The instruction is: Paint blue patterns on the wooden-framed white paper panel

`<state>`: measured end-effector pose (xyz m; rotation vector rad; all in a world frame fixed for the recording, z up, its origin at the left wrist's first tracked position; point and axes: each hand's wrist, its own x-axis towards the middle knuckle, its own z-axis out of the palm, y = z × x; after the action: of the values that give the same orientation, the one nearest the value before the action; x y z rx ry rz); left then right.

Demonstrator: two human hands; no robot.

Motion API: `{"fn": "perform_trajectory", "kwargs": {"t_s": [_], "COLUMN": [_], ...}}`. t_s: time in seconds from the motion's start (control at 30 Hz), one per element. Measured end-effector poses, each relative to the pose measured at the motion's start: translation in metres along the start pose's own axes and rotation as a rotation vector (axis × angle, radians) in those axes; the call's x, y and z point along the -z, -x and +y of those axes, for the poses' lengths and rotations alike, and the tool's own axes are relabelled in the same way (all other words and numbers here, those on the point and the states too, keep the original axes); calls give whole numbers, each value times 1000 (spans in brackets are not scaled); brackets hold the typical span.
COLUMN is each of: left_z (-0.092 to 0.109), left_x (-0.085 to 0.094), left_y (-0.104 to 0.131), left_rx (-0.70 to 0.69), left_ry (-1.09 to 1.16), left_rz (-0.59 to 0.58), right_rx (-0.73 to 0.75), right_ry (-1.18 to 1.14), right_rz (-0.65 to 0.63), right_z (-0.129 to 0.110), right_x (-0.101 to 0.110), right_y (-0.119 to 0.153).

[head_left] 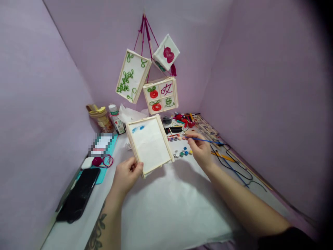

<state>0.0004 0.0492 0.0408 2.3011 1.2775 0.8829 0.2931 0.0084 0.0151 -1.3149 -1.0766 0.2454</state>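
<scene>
Behind, 3 wall ornaments (168, 99); left grip (129, 173) around framed panel (151, 146), right grip (199, 147) around paintbrush (214, 141).

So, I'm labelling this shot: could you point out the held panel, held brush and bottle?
Held panel (150, 145): head view, middle of its white face.
Held brush (211, 141): head view, on its blue handle.
Bottle (117, 120): head view, middle of its body.
</scene>
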Motion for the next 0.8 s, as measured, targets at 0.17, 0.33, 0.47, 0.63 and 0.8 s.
{"fn": "perform_trajectory", "kwargs": {"t_s": [0.17,0.33,0.47,0.63,0.8], "left_z": [3,5,6,5,3], "left_x": [1,2,2,2,2], "left_y": [0,-1,0,-1,1], "left_rx": [17,35,32,24,19], "left_ry": [-2,-7,-4,-6,-10], "left_rz": [5,0,1,-3,-2], "right_rx": [61,94,15,-15,0], "right_ry": [239,372,446,487,512], "right_rz": [-287,-223,-171,-209,-237], "right_z": [30,35,42,49,54], "right_x": [12,17,24,27,23], "right_y": [23,13,5,4,5]}}
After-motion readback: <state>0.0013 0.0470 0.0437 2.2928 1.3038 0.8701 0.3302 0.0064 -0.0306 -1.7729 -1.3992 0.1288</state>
